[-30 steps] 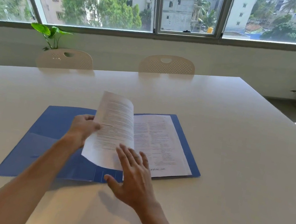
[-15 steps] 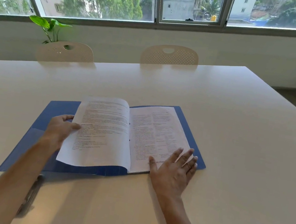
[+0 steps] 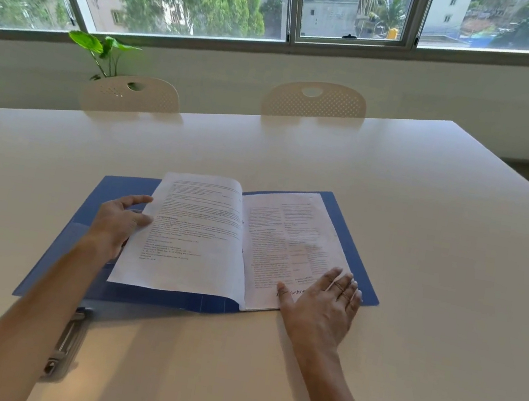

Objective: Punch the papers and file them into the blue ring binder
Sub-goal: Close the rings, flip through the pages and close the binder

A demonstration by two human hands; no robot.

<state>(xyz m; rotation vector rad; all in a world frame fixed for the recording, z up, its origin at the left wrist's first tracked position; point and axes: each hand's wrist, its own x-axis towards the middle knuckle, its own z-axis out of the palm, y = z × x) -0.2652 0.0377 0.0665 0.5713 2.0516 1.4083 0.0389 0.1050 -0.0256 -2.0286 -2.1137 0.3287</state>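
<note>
Two chairs (image 3: pixel 313 102) behind table (image 3: pixel 420 259), metal clip (image 3: pixel 65 342) beside binder (image 3: pixel 111 197), left hand (image 3: pixel 117 222) grip grasping page (image 3: pixel 191 237), right hand (image 3: pixel 322 306) flat, released.

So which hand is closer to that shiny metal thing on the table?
Left. The left hand holds the turned page beyond the metal clip, its forearm passing right beside it; the right hand presses the far page.

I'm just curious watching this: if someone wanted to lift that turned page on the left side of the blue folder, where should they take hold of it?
Probably its outer left edge, from the left, where the left hand already pinches the turned page. That edge curls free above the blue binder; the inner edge is bound at the spine.
</note>
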